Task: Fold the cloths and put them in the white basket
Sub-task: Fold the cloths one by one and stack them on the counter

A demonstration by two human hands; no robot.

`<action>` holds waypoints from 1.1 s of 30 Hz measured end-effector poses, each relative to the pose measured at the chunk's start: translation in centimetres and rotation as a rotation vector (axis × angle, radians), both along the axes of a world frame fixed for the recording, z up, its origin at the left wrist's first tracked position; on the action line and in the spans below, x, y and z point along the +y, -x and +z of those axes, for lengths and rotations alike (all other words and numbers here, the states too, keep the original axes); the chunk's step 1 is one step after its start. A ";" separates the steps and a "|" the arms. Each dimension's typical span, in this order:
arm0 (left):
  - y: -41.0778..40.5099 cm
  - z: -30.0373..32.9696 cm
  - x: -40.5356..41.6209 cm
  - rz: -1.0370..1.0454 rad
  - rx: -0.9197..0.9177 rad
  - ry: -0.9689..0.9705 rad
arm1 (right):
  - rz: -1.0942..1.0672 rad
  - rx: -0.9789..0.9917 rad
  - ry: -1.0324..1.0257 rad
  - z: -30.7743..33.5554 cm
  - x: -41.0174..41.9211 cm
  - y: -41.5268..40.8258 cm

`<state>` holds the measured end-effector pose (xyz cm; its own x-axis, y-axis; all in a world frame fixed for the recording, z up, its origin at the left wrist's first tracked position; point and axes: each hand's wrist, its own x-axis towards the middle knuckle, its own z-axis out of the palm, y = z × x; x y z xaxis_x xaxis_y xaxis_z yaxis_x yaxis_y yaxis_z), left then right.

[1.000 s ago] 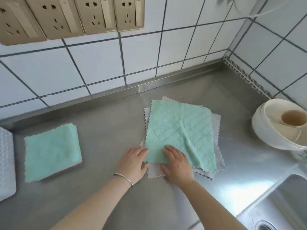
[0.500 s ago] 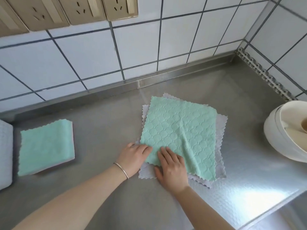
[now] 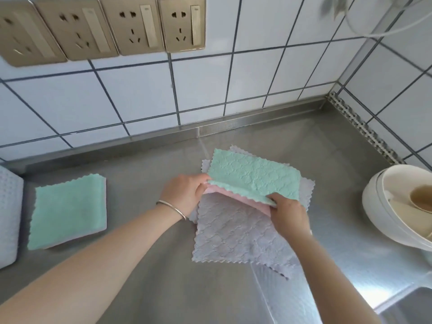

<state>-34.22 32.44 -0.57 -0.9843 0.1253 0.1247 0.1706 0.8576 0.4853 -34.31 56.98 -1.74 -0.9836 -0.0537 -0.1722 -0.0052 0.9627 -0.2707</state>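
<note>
A green cloth (image 3: pixel 252 176) with a pink underside lies on top of a stack in the middle of the steel counter. Its near edge is lifted off the stack. My left hand (image 3: pixel 184 192) pinches the near left corner and my right hand (image 3: pixel 286 215) pinches the near right corner. Beneath it lie grey-lilac cloths (image 3: pixel 229 232), spread flat and slightly askew. A folded green cloth (image 3: pixel 69 210) rests at the left. Next to it, at the left edge, stands the white basket (image 3: pixel 8 218), only partly in view.
A white bowl-shaped container (image 3: pixel 383 206) holding cream dishes sits at the right. The corner of a sink (image 3: pixel 411 307) shows at the bottom right. Tiled walls with several sockets (image 3: pixel 102 26) bound the steel counter (image 3: pixel 163 277) behind and at the right.
Both hands had been pressing flat on the green cloth's near edge. They have now gripped its near corners and lifted that edge up and away, showing the pink underside and the grey cloth beneath.
</note>
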 end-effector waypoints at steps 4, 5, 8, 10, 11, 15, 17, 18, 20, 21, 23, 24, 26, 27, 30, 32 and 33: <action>1.4 4.7 -2.4 0.022 0.096 -0.019 | 0.028 0.053 0.135 6.6 2.3 2.3; 1.2 6.2 -3.4 0.023 0.136 -0.029 | 0.030 0.093 0.178 8.1 2.2 2.6; -0.1 10.2 -6.8 0.054 0.115 -0.092 | 0.032 0.157 0.302 11.9 0.9 3.3; -1.4 12.3 -9.7 0.051 0.054 -0.121 | 0.070 0.171 0.395 13.7 -0.6 3.1; -2.5 12.9 -11.1 0.042 0.017 -0.130 | 0.088 0.168 0.438 14.6 -1.4 2.6; -4.8 14.4 -14.5 0.049 -0.136 -0.122 | 0.033 0.069 0.641 14.8 -4.4 2.3; -8.7 15.4 -18.8 0.203 -0.120 -0.146 | 0.142 0.024 0.683 15.4 -9.1 0.9; -11.9 16.2 -22.2 0.290 -0.083 -0.143 | 0.197 -0.012 0.695 16.2 -13.2 -0.6; -11.7 15.0 -23.3 0.341 -0.139 -0.199 | 0.201 -0.019 0.684 15.8 -14.2 -0.2; -12.3 14.9 -23.5 0.352 -0.150 -0.206 | 0.218 -0.031 0.673 15.5 -14.9 -0.2; -14.4 15.0 -24.8 0.396 -0.136 -0.275 | 0.255 -0.030 0.671 15.3 -16.5 -1.2; -15.8 15.2 -25.5 0.426 -0.100 -0.312 | 0.275 -0.026 0.698 15.8 -17.2 -2.0; -18.7 15.7 -26.4 0.427 -0.028 -0.347 | 0.302 -0.015 0.776 16.1 -18.1 -3.4; -20.5 15.8 -26.8 0.408 -0.016 -0.352 | 0.324 -0.031 0.815 15.9 -18.5 -4.2; -25.2 15.4 -26.4 0.331 -0.076 -0.398 | 0.349 -0.173 0.852 14.2 -17.6 -6.5; -27.9 14.4 -26.3 0.283 -0.167 -0.405 | 0.394 -0.307 0.831 13.1 -17.2 -8.2; -29.2 13.4 -26.4 0.269 -0.220 -0.386 | 0.408 -0.350 0.805 12.6 -17.0 -9.2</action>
